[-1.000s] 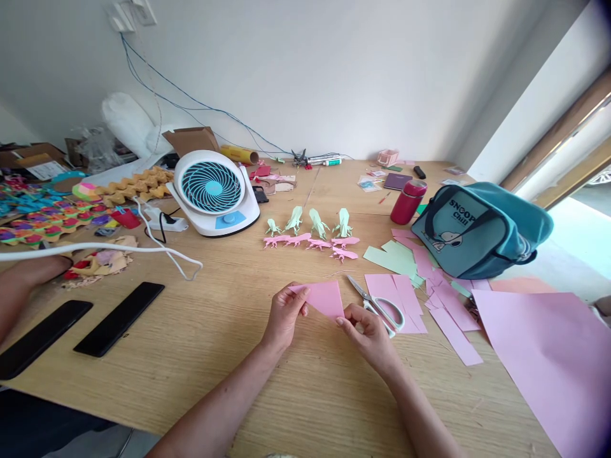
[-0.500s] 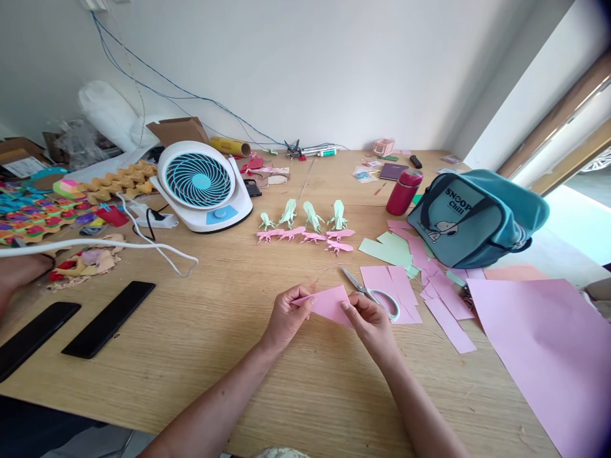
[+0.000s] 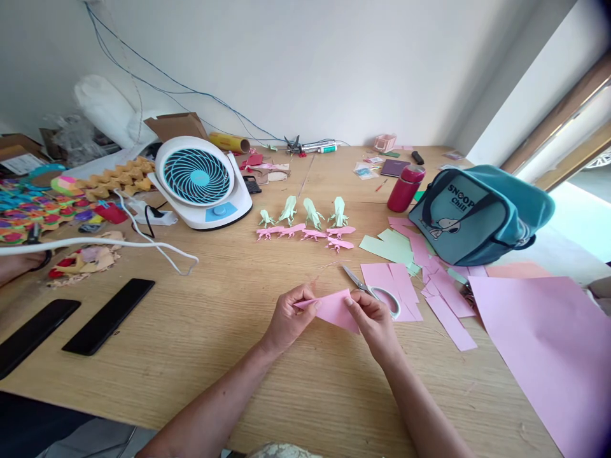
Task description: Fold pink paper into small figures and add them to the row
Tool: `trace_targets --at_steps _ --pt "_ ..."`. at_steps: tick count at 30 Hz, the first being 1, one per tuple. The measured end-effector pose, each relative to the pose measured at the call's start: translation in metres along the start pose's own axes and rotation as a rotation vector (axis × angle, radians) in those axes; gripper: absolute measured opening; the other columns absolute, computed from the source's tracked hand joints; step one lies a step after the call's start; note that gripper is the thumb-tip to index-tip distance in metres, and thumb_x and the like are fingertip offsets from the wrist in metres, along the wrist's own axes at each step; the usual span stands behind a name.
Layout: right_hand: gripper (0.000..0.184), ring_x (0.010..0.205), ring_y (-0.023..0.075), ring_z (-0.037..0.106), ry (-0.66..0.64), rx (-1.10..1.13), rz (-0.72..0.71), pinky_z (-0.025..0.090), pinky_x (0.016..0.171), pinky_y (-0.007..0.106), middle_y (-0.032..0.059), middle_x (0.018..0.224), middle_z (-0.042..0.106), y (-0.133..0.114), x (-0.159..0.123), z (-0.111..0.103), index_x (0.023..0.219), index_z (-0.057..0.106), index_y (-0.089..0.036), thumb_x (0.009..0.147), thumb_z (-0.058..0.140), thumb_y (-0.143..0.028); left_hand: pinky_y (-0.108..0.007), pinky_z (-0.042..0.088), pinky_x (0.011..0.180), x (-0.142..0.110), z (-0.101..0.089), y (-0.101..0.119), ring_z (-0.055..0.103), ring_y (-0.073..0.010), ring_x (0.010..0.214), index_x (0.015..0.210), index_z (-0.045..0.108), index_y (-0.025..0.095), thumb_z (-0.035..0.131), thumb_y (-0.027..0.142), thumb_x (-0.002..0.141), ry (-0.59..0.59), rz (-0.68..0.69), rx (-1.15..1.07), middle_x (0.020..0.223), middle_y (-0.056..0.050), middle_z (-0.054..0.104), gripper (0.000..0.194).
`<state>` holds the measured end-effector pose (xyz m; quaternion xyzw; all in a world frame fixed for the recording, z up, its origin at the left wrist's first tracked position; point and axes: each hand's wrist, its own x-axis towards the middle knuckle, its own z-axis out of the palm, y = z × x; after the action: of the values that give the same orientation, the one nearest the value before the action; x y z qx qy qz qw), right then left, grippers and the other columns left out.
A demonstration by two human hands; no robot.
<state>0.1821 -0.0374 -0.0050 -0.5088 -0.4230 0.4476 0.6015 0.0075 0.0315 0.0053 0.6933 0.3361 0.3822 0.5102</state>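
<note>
Between my two hands is a folded piece of pink paper [image 3: 334, 310], held just above the table. My left hand [image 3: 292, 318] pinches its narrow left end, thumb on top. At the upper right corner, my right hand [image 3: 375, 321] grips the paper between thumb and fingers. Scissors [image 3: 363, 284] with white handles lie open just beyond my right hand, partly over cut pink sheets [image 3: 401, 280]. Farther back stand several pink folded paper insects [image 3: 312, 235] in a row, with several pale green ones [image 3: 312, 213] behind them.
Pink and green paper scraps [image 3: 449, 312], a large pink sheet [image 3: 544, 343], a teal bag [image 3: 468, 219] and a red flask [image 3: 405, 189] occupy the right. On the left are a white fan [image 3: 203, 184], two black phone-like slabs [image 3: 109, 316], a white cable [image 3: 119, 243] and another person's hand [image 3: 19, 266].
The pink paper has tilted slightly, and my right thumb has shifted up toward its top corner. At far left, more of the other person's hand shows.
</note>
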Motion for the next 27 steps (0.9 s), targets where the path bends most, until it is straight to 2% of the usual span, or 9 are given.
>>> trace_targets --at_steps 8,14,19,27 --pt "0.033 0.060 0.0127 0.043 -0.037 0.037 0.043 0.033 0.056 0.026 -0.0008 0.065 0.051 0.000 0.001 0.000 0.068 0.061 -0.019 0.084 0.066 -0.047 -0.021 0.032 0.057 0.000 0.001 0.003 0.041 -0.0085 0.058 0.064 0.051 0.015 0.062 0.030 0.085 0.038 -0.010 -0.090 0.062 0.004 0.046 0.028" --pt "0.032 0.064 0.0139 0.047 -0.208 0.004 0.080 0.038 0.060 0.027 0.0000 0.069 0.054 0.013 0.000 0.006 0.068 0.062 -0.019 0.078 0.072 -0.047 -0.020 0.034 0.055 0.001 0.005 -0.004 0.039 -0.0087 0.057 0.065 0.051 0.016 0.061 0.042 0.086 0.187 -0.089 -0.191 0.060 0.004 0.044 0.034" --pt "0.032 0.064 0.0143 0.049 -0.135 0.040 0.091 0.039 0.058 0.026 0.0005 0.069 0.056 0.015 0.001 0.012 0.069 0.063 -0.019 0.075 0.075 -0.048 -0.022 0.036 0.056 -0.002 0.006 -0.012 0.040 -0.0100 0.057 0.062 0.041 0.018 0.048 0.051 0.092 0.204 -0.158 -0.165 0.059 0.003 0.041 0.045" --pt "0.034 0.060 0.0139 0.048 -0.128 0.087 0.180 0.038 0.052 0.025 0.0002 0.065 0.056 0.019 -0.003 0.017 0.069 0.062 -0.019 0.069 0.079 -0.049 -0.023 0.037 0.058 -0.005 0.011 -0.011 0.038 -0.0105 0.057 0.062 0.038 0.019 0.048 0.055 0.091 0.148 -0.203 -0.201 0.059 0.003 0.038 0.048"
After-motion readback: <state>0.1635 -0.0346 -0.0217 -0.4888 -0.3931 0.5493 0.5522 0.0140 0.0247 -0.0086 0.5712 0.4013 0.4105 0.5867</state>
